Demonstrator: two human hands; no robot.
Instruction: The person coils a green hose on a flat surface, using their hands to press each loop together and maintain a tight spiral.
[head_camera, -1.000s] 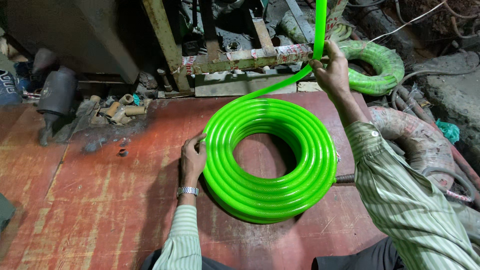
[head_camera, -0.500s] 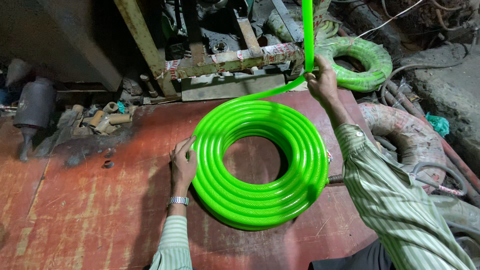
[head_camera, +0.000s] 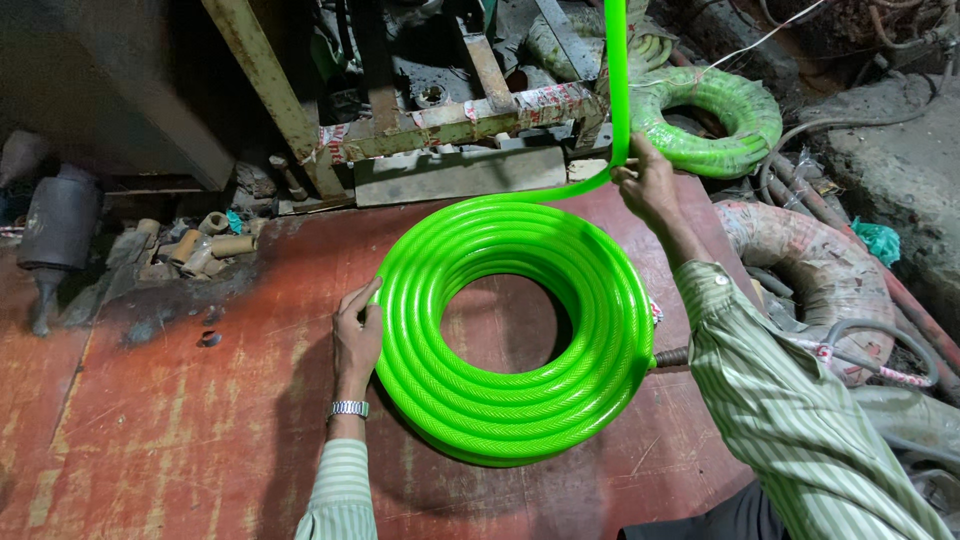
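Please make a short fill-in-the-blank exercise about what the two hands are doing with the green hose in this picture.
1. The left hand rests against the outer edge of the bright ____ hose coil.
2. The right hand grips the free length of hose, which runs ____ out of the picture.
3. The coil lies flat on a worn ____ surface.
4. On the left wrist sits a metal ____.

Missing words: green; up; red; watch

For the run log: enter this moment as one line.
left hand: against green hose coil | right hand: gripping incoming hose | coil flat on red surface
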